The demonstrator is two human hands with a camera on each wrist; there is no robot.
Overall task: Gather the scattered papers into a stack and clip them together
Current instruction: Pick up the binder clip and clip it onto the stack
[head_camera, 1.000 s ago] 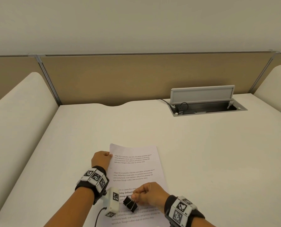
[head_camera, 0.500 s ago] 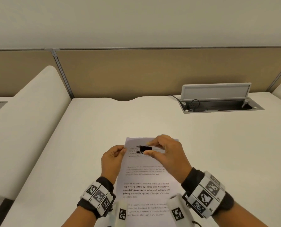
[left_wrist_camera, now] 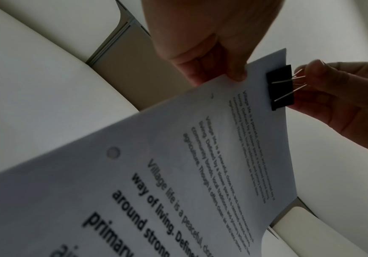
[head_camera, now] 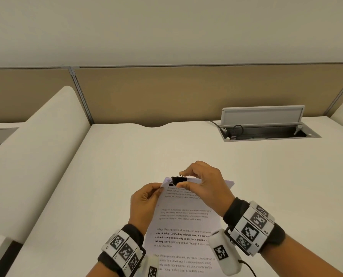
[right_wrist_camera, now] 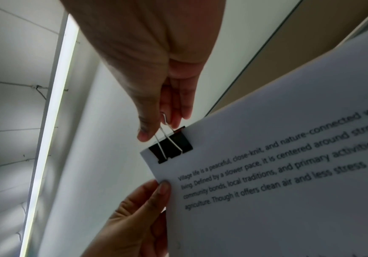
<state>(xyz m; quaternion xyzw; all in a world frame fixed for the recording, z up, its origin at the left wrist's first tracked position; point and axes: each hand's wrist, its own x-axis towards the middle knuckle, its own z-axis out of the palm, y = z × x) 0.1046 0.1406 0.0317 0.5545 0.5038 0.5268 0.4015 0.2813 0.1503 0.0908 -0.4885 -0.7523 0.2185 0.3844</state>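
Observation:
A stack of printed white papers (head_camera: 184, 222) is held up off the desk, tilted toward me. My left hand (head_camera: 146, 198) pinches its upper left edge between thumb and fingers. A black binder clip (head_camera: 179, 180) sits over the top edge near the left corner, its black body (left_wrist_camera: 280, 87) straddling the sheets (left_wrist_camera: 178, 173). My right hand (head_camera: 202, 182) pinches the clip's wire handles (right_wrist_camera: 167, 137) between thumb and fingers. In the right wrist view the clip (right_wrist_camera: 170, 147) grips the corner of the stack (right_wrist_camera: 288, 173), and the left thumb (right_wrist_camera: 163, 189) presses just below it.
The white desk (head_camera: 246, 186) runs back to a tan partition (head_camera: 166, 92). An open cable hatch (head_camera: 266, 126) with a raised lid and a cord sits at the back right. White padded dividers (head_camera: 32, 146) flank the desk on the left.
The right hand carried the clip from the lower page up to the top edge and pushed it onto the stack's corner. The left hand lifted the papers off the desk.

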